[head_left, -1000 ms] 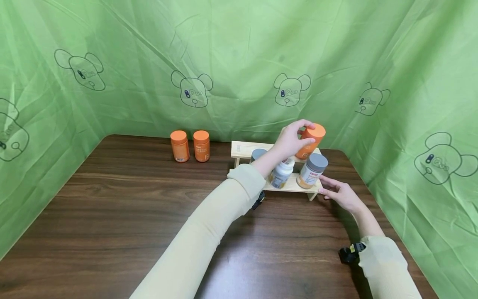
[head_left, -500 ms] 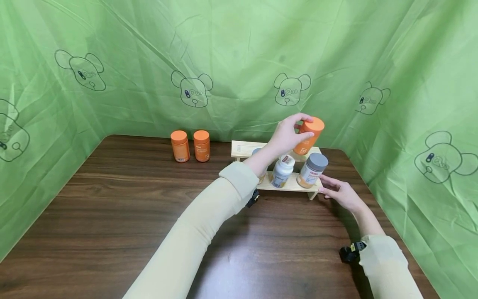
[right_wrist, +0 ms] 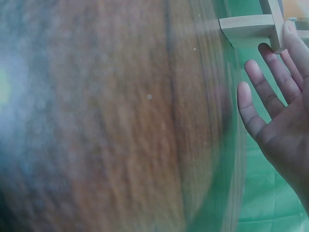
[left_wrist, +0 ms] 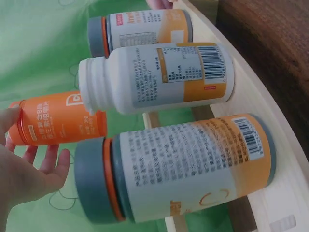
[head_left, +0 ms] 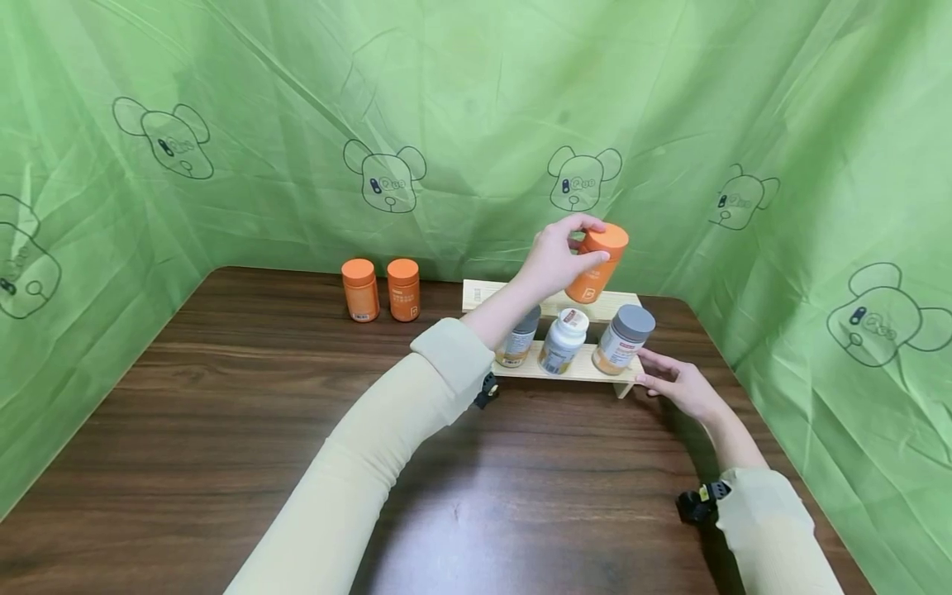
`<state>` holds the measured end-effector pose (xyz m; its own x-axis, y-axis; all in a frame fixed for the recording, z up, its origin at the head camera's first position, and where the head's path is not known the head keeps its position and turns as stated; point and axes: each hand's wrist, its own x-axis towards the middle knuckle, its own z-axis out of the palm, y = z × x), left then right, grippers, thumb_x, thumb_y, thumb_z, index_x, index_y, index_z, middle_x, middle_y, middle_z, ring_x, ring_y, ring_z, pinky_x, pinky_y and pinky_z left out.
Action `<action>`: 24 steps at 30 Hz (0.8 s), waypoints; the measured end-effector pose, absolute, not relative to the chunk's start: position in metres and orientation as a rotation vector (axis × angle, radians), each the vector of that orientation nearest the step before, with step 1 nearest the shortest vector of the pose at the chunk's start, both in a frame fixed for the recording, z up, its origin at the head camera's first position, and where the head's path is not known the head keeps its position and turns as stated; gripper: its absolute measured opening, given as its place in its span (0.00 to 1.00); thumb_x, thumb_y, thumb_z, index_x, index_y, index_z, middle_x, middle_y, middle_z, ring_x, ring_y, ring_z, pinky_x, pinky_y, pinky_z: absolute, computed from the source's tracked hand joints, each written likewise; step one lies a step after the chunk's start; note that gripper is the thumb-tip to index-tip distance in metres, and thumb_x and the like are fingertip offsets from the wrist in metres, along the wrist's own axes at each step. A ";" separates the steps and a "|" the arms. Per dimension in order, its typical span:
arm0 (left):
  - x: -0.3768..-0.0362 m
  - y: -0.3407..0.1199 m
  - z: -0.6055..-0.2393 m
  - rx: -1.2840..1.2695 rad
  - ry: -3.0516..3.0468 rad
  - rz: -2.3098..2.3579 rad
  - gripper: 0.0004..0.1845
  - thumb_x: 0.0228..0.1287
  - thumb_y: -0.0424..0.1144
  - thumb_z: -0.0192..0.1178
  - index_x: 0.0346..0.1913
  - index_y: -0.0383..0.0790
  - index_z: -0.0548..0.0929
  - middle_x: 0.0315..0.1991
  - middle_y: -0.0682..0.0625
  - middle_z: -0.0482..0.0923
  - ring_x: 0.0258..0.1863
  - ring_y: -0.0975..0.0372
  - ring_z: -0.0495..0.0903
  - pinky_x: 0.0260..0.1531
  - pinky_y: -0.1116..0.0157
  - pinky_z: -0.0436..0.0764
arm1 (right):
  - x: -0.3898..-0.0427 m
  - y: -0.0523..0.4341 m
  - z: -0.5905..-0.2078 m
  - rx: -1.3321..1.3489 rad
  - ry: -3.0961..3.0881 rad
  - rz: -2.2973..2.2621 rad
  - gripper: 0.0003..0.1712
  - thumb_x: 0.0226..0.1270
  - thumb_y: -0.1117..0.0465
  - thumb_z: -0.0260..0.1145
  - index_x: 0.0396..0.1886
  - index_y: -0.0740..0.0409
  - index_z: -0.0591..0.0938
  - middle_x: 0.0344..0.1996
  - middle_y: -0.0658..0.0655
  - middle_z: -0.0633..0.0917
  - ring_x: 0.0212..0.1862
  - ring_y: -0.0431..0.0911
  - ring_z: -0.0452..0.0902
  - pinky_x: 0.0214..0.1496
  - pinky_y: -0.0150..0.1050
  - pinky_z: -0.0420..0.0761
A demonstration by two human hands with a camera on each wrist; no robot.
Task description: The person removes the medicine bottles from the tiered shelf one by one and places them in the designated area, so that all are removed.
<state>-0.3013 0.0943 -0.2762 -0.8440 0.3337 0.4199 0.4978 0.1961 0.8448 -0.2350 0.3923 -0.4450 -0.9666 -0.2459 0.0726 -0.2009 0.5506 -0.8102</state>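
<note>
Fingers and thumb of the left hand (head_left: 554, 260) curl round the cap end of an orange bottle (head_left: 592, 264), pinching it near the top so its base hangs clear above the upper step of the wooden rack (head_left: 483, 293); that high grasp leaves the lower body free, and the bottle tilts slightly. It is in the air over the rack's far tier, not touching it.

Far left on the table (head_left: 223, 413) two more orange bottles (head_left: 360, 289) stand upright side by side, near the green cloth (head_left: 297, 124), well apart from the rack. They are short smooth cylinders with rounded orange caps, probably plastic.

On the rack's near, lower step three bottles stand in a row: a grey-capped one (head_left: 516, 340) partly hidden by the left forearm, a white bottle (head_left: 561, 340) with a white cap, and a second grey-capped bottle (head_left: 621, 339) at the right end. Their printed labels and barcodes show close up from the left wrist (left_wrist: 193, 164). The rack is pale, unfinished-looking wood in flat slats; the table is dark with a glossy grain.

At the right, the right hand (head_left: 677, 387) lies with fingers straight and relaxed, fingertips (right_wrist: 289, 29) touching the rack's near right corner, seemingly to steady it. It grasps nothing
</note>
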 end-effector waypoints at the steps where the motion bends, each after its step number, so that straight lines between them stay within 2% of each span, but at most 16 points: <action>1: -0.301 0.093 -0.275 -0.802 -2.316 -1.731 0.18 0.57 0.38 0.68 0.51 0.47 0.79 0.55 0.53 0.77 0.42 0.61 0.80 0.37 0.73 0.79 | -0.235 0.392 -0.445 -0.394 2.723 -1.413 0.33 0.66 0.58 0.63 0.67 0.66 0.66 0.62 0.74 0.69 0.44 0.29 0.78 0.39 0.38 0.83; 16: -0.292 0.063 -0.259 -0.756 -2.286 -1.770 0.19 0.55 0.36 0.69 0.50 0.46 0.80 0.54 0.54 0.78 0.43 0.58 0.81 0.38 0.71 0.80 | -0.233 0.391 -0.444 -0.377 2.717 -1.420 0.34 0.66 0.58 0.64 0.67 0.65 0.66 0.62 0.72 0.69 0.43 0.28 0.78 0.39 0.39 0.83; 24: -0.290 0.045 -0.256 -0.760 -2.277 -1.753 0.18 0.55 0.37 0.69 0.50 0.47 0.80 0.53 0.56 0.78 0.43 0.60 0.80 0.40 0.71 0.80 | -0.233 0.390 -0.443 -0.403 2.704 -1.431 0.34 0.66 0.58 0.64 0.67 0.66 0.66 0.62 0.73 0.68 0.45 0.28 0.77 0.39 0.39 0.83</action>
